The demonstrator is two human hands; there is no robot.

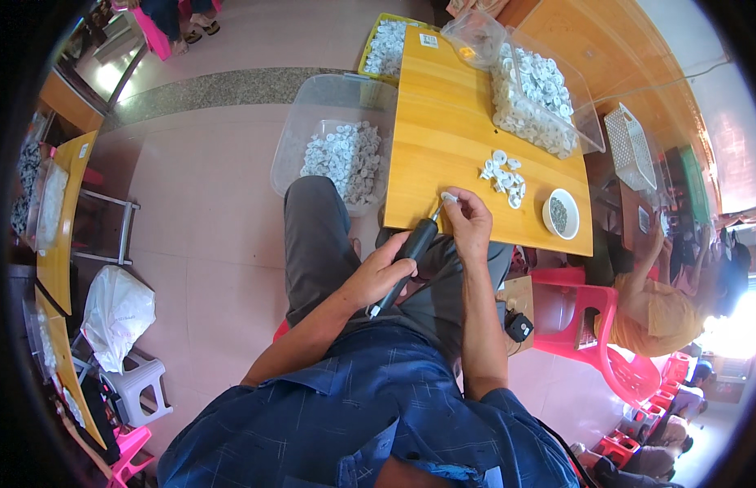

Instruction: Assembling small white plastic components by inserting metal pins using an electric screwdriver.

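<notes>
My left hand (388,275) is wrapped around the body of a black, pen-shaped power screwdriver (417,242). The fingers are closed on the grip; the thumb lies along its upper side. The tool is held at a slant, with its rear end toward my lap and its metal bit (437,212) pointing up and to the right, toward my right hand (469,225).

The right hand grips one small white part (449,197) between thumb and index finger. The part sits at the fingertips, on their left side, near the front edge of the yellow wooden table (443,122). The bit tip is at the part; whether it is seated in it cannot be told at this size.

Beyond the right fingers, a loose group of similar white parts (505,176) lies on the tabletop, apart from the hand. To the right of the group stands a round white bowl (572,218) containing small grey metal pieces (559,214). Farther back, a clear plastic box (591,130) holds many more white parts. Left of the table, a clear bin (292,134) holds a heap of white pieces (345,159).
</notes>
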